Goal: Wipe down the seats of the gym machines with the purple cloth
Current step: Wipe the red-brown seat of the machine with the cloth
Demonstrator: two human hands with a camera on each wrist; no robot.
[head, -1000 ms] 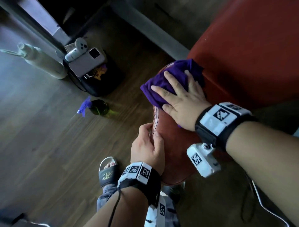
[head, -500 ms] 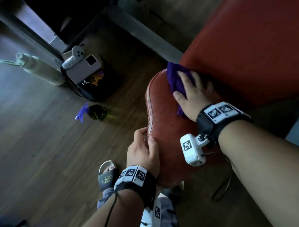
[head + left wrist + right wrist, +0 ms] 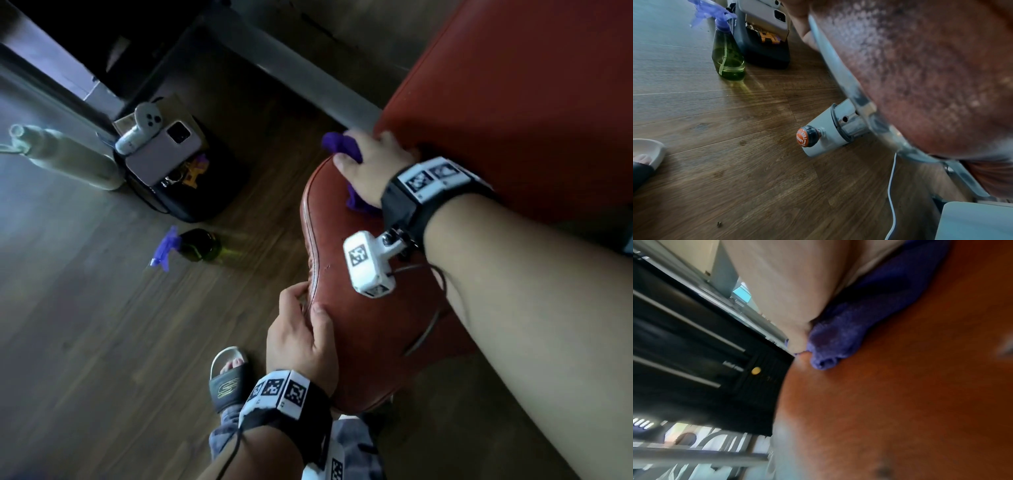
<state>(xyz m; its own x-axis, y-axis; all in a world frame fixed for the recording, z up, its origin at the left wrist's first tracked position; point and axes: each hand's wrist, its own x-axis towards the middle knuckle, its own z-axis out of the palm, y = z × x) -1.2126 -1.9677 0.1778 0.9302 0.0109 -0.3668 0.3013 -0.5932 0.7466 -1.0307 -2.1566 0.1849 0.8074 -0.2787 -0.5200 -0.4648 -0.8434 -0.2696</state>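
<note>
The red padded seat (image 3: 370,325) fills the middle of the head view, with the red backrest (image 3: 513,102) behind it. My right hand (image 3: 371,168) presses the bunched purple cloth (image 3: 340,145) onto the far end of the seat, close to the backrest, and its fingers curl over the cloth. In the right wrist view the cloth (image 3: 838,344) is squeezed between my palm and the seat (image 3: 900,402). My left hand (image 3: 303,329) grips the seat's left edge, thumb on top and fingers underneath. The left wrist view shows the seat's underside (image 3: 920,73).
On the wooden floor to the left stand a green spray bottle (image 3: 198,250), a black bag (image 3: 191,198) topped by a phone (image 3: 164,150), and a pale water bottle (image 3: 68,161). My sandalled foot (image 3: 229,380) is near the seat. An orange adjustment knob (image 3: 805,137) sticks out under it.
My right hand has slid the cloth from the seat's left side to its far end by the backrest, bunching it up. The left hand keeps its hold on the edge.
</note>
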